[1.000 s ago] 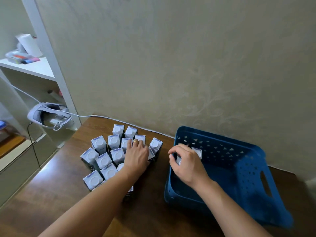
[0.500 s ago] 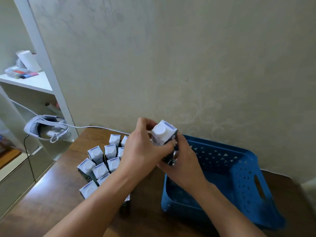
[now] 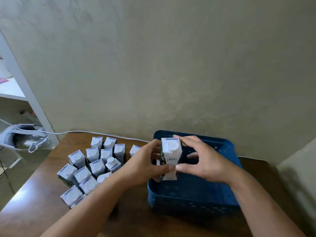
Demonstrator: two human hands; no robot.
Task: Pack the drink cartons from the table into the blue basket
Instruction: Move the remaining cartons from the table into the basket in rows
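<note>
From the head view, a white rectangular drink carton with a round cap [image 3: 171, 155] stands upright over the near-left part of the blue perforated plastic basket [image 3: 193, 200]. The left hand [image 3: 142, 165] grips its lower left side with curled fingers, while the right hand [image 3: 203, 161] curls around it from the right, thumb touching the carton's front. Left of the basket, a cluster of matching white cartons [image 3: 90, 165] stands on the brown wooden counter [image 3: 34, 206]. A white headset [image 3: 22, 138] lies on the low shelf.
</note>
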